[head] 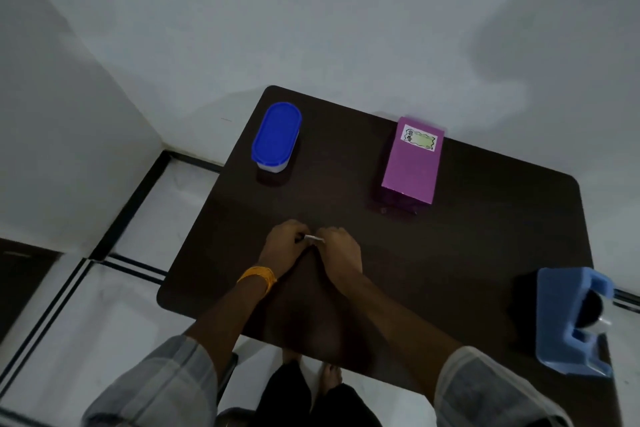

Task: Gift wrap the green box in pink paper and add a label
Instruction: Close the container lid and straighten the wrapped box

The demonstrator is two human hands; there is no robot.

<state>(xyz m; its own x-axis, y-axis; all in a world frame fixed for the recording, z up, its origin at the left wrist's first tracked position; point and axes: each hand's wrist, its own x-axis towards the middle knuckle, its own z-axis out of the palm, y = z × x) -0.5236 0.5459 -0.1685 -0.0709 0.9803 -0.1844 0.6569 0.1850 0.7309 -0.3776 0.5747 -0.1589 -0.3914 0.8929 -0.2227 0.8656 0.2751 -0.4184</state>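
pink-wrapped box (pixel 410 166) (label (pixel 419 139) on its far end) lies beyond the fingers, to their right, long axis pointing away; right hand (pixel 341 250) nearer. it and the left hand (pixel 287 246) pinch a white scrap (pixel 313 238).

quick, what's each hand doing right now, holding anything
Left hand: fingers curled, pinching one end of a small white strip.
Right hand: fingers curled, pinching the other end of the same strip.
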